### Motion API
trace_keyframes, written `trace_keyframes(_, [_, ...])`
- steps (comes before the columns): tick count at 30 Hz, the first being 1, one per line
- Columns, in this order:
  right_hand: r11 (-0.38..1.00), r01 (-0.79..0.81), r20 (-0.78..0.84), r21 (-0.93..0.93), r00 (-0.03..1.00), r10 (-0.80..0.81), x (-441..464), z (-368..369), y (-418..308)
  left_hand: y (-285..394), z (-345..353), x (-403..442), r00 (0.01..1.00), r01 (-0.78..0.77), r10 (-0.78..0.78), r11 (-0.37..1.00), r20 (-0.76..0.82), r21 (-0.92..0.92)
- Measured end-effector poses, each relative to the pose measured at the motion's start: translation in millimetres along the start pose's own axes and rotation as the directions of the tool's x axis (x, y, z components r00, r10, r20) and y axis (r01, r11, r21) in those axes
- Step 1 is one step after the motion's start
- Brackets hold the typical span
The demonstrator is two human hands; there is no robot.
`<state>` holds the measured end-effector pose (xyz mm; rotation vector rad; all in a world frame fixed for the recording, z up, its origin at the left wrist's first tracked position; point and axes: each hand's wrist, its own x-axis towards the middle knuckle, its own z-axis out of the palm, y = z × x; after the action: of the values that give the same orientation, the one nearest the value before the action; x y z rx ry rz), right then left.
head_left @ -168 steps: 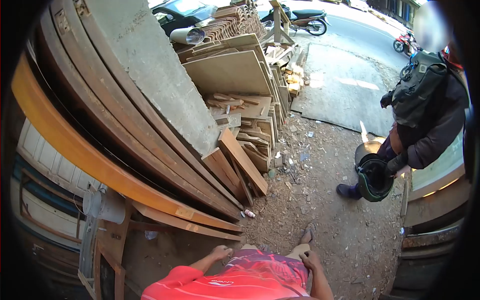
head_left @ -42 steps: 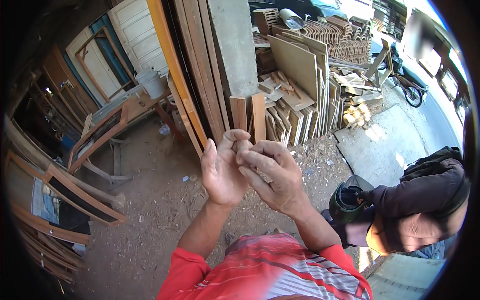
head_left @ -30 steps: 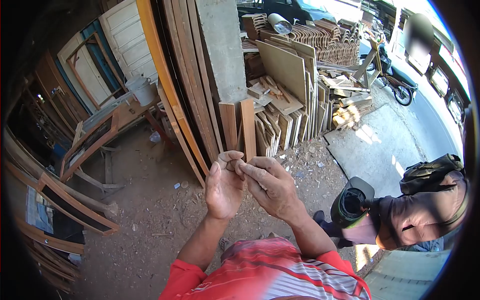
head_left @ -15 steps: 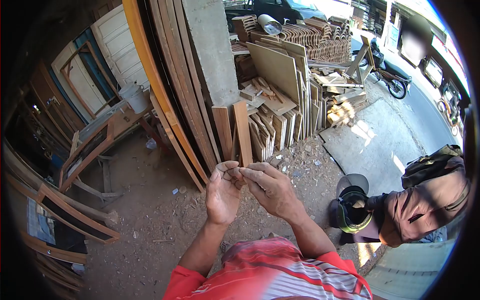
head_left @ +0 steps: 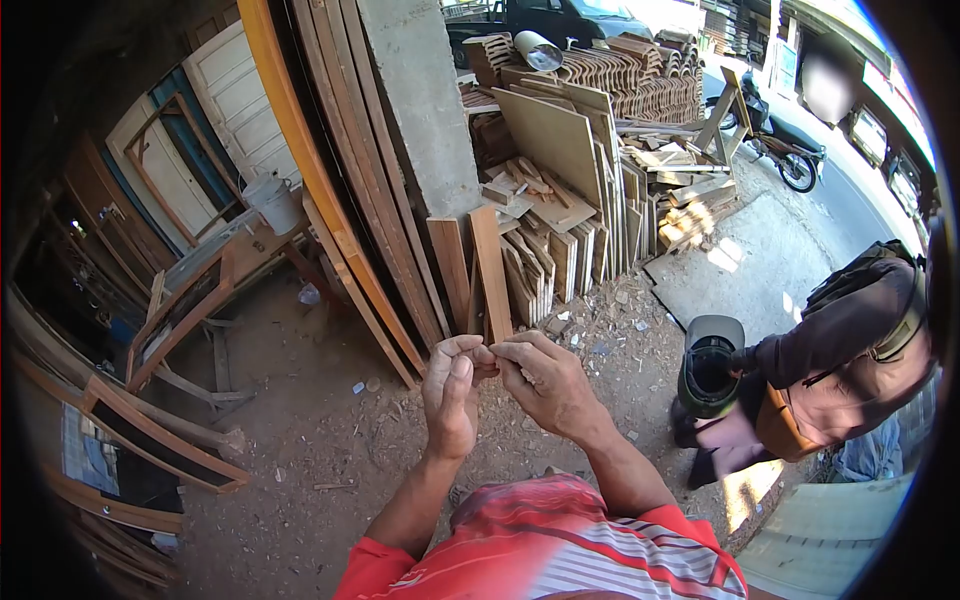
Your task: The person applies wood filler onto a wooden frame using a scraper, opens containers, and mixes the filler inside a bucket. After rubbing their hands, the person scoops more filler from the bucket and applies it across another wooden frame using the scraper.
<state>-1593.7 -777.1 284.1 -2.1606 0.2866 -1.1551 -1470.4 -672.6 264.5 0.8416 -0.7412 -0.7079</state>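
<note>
My left hand [head_left: 452, 396] and my right hand [head_left: 550, 385] are raised in front of my red shirt, fingertips meeting at mid-frame. Both have their fingers bent and pressed together; whatever lies between the tips, if anything, is too small to make out. Behind the fingertips, two short brown boards [head_left: 490, 270] lean against a concrete pillar [head_left: 425, 110]. To the right stands another person [head_left: 850, 370] with a backpack, whose hand holds a dark green helmet [head_left: 710, 375].
Long planks [head_left: 345, 170] lean left of the pillar. Stacked panels [head_left: 550, 130] and roof tiles [head_left: 650, 85] stand beyond it. A workbench with a white bucket [head_left: 272, 203] is at the left, near wooden frames [head_left: 165, 430]. A motorcycle [head_left: 785, 145] is parked by the road.
My hands, which hung low at first, have come up and together. Lately my left thumb has folded in toward the fingers. The other person's helmet has shifted slightly, and the view has turned.
</note>
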Motion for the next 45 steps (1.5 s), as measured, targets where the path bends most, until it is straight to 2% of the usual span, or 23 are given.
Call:
trace_keyframes(2, [1.000,-0.031,0.013,0.002,0.999,0.031,-3,-1,2,0,2,-2,0.999,-0.049,0.049,0.984,0.005,0.174])
trace_keyframes(5, [0.998,-0.049,0.037,0.024,0.998,0.049,-4,-2,5,-1,1,-5,0.996,-0.085,0.081,0.962,0.024,0.261])
trace_keyframes(11, [0.994,-0.084,0.062,0.072,0.995,0.080,-9,0,10,-3,0,-8,0.997,-0.072,0.071,0.966,0.013,0.248])
trace_keyframes(14, [0.988,-0.096,0.045,0.120,0.995,0.091,-13,-1,13,-3,8,-10,0.995,-0.096,0.101,0.938,0.003,0.332])
trace_keyframes(17, [0.987,-0.101,0.069,0.125,0.993,0.093,-20,-6,16,-15,3,-12,0.996,-0.086,0.090,0.949,-0.002,0.303])
trace_keyframes(20, [0.968,-0.175,0.101,0.180,0.982,0.158,-25,-14,16,-22,5,-10,0.995,-0.103,0.098,0.945,0.032,0.310])
trace_keyframes(29, [0.958,-0.229,0.070,0.171,0.973,0.220,-33,-8,28,-22,6,-15,0.997,-0.025,0.002,0.962,0.082,0.271])
trace_keyframes(37, [0.983,-0.178,0.077,0.041,0.982,0.175,-36,9,21,-22,-14,-25,0.998,-0.065,0.051,0.926,0.049,0.373])
trace_keyframes(41, [0.977,-0.193,0.041,0.091,0.981,0.190,-48,20,35,-29,-17,-29,0.994,-0.099,0.064,0.882,0.092,0.461])
trace_keyframes(45, [0.967,-0.238,-0.003,0.088,0.971,0.239,-53,18,35,-33,-11,-29,0.992,-0.087,0.037,0.888,0.118,0.451])
